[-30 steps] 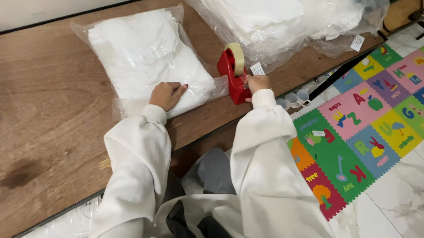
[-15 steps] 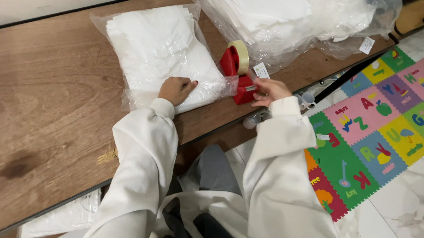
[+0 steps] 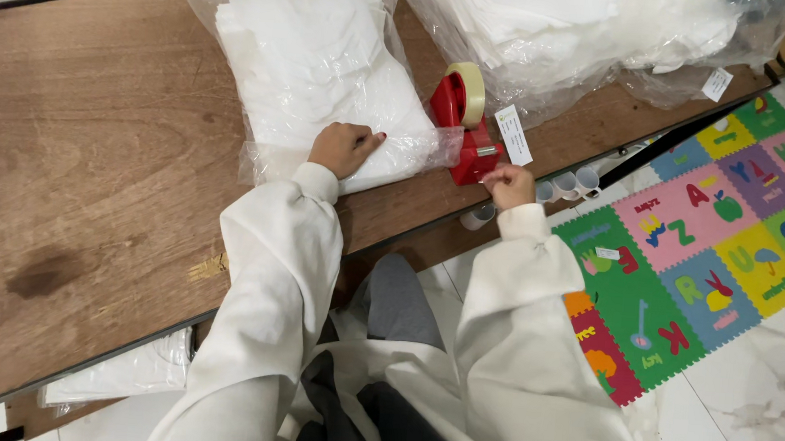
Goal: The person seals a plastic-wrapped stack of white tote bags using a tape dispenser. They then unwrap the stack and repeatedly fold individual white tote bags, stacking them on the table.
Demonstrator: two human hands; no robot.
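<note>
The left hand (image 3: 344, 147) lies curled, knuckles down, on a clear plastic bag (image 3: 315, 77) of folded white cloth, flat on the wooden table (image 3: 93, 163). The right hand (image 3: 509, 184) pinches at the base of a red tape dispenser (image 3: 466, 129) with its pale roll, at the table's near edge. Behind it lie larger bagged bundles (image 3: 571, 30).

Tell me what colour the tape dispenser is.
Red, seen from the head camera: the tape dispenser by the right hand.
</note>
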